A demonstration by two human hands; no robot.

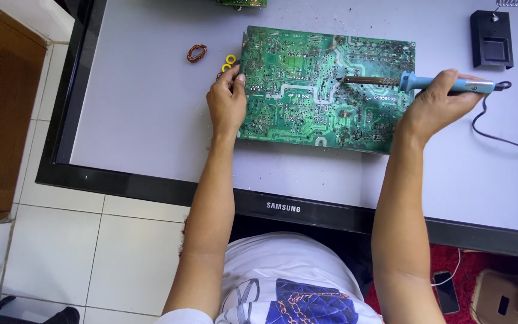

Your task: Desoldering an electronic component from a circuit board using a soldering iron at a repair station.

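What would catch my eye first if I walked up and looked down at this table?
Most striking is the large green circuit board lying solder-side up at the middle of a flat screen panel used as a worktop. The right hand holds a blue-handled soldering iron with its tip on the board, while the left hand grips the board's left edge. Beside that hand lie a small copper wire coil and yellow rings.
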